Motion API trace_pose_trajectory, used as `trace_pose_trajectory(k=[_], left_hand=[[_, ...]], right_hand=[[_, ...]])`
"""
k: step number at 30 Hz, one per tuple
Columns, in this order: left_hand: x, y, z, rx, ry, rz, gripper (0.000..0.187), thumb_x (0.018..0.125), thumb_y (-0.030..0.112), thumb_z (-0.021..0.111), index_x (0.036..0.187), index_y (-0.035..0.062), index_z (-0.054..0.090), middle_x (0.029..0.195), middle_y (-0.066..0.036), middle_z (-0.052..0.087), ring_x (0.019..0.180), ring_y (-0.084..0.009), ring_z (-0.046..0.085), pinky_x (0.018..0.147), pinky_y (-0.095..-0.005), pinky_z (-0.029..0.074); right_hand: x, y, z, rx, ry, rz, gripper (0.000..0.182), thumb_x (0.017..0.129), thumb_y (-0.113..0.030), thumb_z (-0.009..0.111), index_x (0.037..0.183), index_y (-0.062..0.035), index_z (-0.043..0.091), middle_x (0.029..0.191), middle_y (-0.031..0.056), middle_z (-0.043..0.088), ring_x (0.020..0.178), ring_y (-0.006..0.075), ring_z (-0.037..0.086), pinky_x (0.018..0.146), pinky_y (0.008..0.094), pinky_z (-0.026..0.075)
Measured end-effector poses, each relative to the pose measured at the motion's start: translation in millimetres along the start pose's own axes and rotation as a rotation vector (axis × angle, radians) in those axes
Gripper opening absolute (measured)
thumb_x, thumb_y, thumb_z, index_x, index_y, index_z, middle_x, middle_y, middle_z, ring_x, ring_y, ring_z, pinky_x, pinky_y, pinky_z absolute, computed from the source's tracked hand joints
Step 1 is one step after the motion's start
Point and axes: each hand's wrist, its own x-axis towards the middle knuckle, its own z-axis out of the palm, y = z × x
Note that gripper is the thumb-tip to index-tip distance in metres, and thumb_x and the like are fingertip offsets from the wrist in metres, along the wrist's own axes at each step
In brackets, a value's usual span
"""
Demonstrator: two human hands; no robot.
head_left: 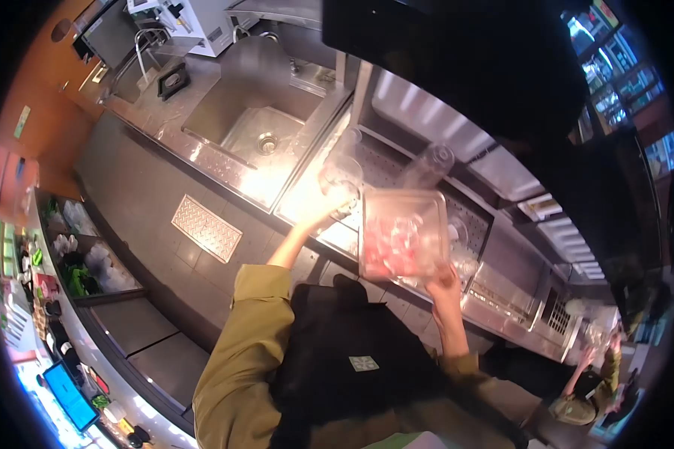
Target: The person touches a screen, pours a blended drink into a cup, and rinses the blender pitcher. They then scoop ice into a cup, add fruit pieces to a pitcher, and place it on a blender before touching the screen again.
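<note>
My right hand point(443, 282) grips the lower right corner of a clear rectangular container point(404, 233), which is tilted toward me and holds pinkish-red pieces. To its left, my left hand point(338, 203) reaches over the brightly lit steel counter, its fingers bent around something small and shiny that glare and blur hide. A clear rounded vessel point(341, 173) stands just beyond my left hand; whether the hand touches it, I cannot tell. Behind the container, a clear cup point(434, 161) lies on the perforated drain tray point(389, 166).
Left of the counter is a steel sink point(266, 135), with a black tray point(173, 80) on its left ledge. Bins with bags point(97, 262) line the far left. A metal floor grate point(207, 228) lies below the sink. At the lower right, another person point(588, 389) works at the counter.
</note>
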Motion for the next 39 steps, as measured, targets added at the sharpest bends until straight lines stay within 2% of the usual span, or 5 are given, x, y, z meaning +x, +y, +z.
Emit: trace_pose_trajectory(k=[9,18,22,30,39], left_hand=[[26,-35,-9,0.135,-0.212,0.324,0.104,0.053,0.021,0.08,0.135,0.0037,0.018,0.131,-0.022,0.03,0.123,-0.0352,0.031,0.102,-0.0404,0.027],[168,-102,-430,0.292,0.301,-0.023,0.056,0.072,0.018,0.063,0.119,-0.002,0.041,0.109,-0.021,0.052,0.103,-0.0305,0.051,0.088,-0.0373,0.041],[284,-130,-598,0.602,0.567,-0.134,0.048,0.076,0.028,0.057,0.109,-0.0061,0.047,0.103,-0.024,0.056,0.096,-0.0385,0.054,0.085,-0.0416,0.043],[436,-129,-693,0.7,0.306,-0.395,0.046,0.078,0.036,0.053,0.092,-0.0076,0.058,0.097,-0.025,0.059,0.092,-0.0379,0.057,0.08,-0.0434,0.046],[451,-33,-809,1.044,0.375,-0.035,0.017,0.07,0.005,0.051,0.079,-0.0088,0.052,0.069,-0.027,0.059,0.069,-0.0393,0.061,0.065,-0.0438,0.05]], right_hand=[[-22,-66,80,-0.189,-0.1,0.083,0.036,0.06,0.007,0.057,0.095,-0.0035,0.051,0.081,-0.0026,0.051,0.072,0.0055,0.05,0.063,0.0188,0.04],[55,-28,373,-0.23,-0.187,-0.028,0.043,0.063,0.01,0.056,0.103,-0.0029,0.048,0.085,0.0,0.053,0.076,0.0077,0.052,0.067,0.0203,0.042],[98,12,509,-0.124,-0.124,-0.113,0.023,0.064,0.009,0.052,0.08,-0.0072,0.047,0.074,-0.0045,0.046,0.064,0.0051,0.044,0.057,0.0181,0.035],[181,74,714,-0.028,-0.087,-0.113,0.022,0.064,0.009,0.049,0.077,-0.0069,0.042,0.073,-0.002,0.04,0.065,0.005,0.041,0.058,0.019,0.035],[265,85,866,-0.107,-0.035,-0.133,0.019,0.068,0.005,0.052,0.082,-0.0052,0.043,0.077,0.0013,0.042,0.073,0.0093,0.043,0.066,0.0232,0.039]])
